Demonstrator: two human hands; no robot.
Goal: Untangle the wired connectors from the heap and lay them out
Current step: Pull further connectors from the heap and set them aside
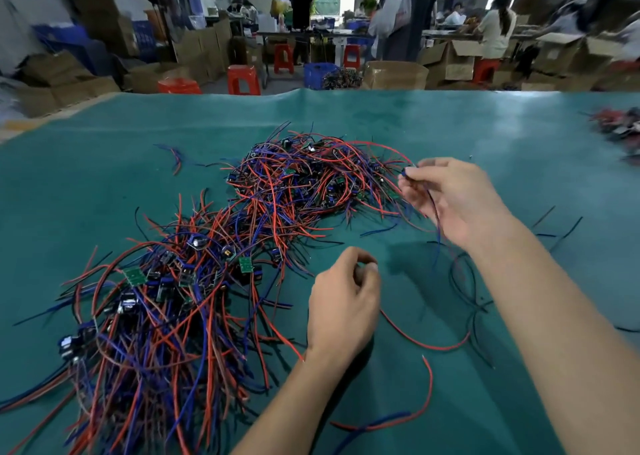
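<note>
Head view, green mat (415, 135) fills most of the frame. The big heap of wires (311, 180) sits at upper centre, red, blue and black leads knotted over small boards and connectors. A second pile (166, 302) spreads across lower left; its connectors lie bunched along one band with the leads fanning toward the bottom edge, so it may be the sorted batch, but it looks loose, not neat.

The right hand (457, 198), centre right, is raised just beside the heap's right edge, fingertips pinching a small dark connector (407, 172); its thin leads (437, 226) hang down past the palm toward the mat. The left hand (346, 302), lower centre, has fingers curled with thumb meeting fingertips; it seems to pinch something small, possibly a wire end, but blur hides it, so cannot tell for sure.

Loose strays lie at lower right: a red wire (429, 347) curving under the right forearm, another red and blue wire (398, 420) near the bottom, dark loops (464, 281) beside the arm.

Progress judged: early to middle. One piece is being freed now, and the upper heap remains dense and largely untouched. Most of the untangling is left, plus tidying the strays. Another small pile (620, 128) sits at the far right edge, blurred.
</note>
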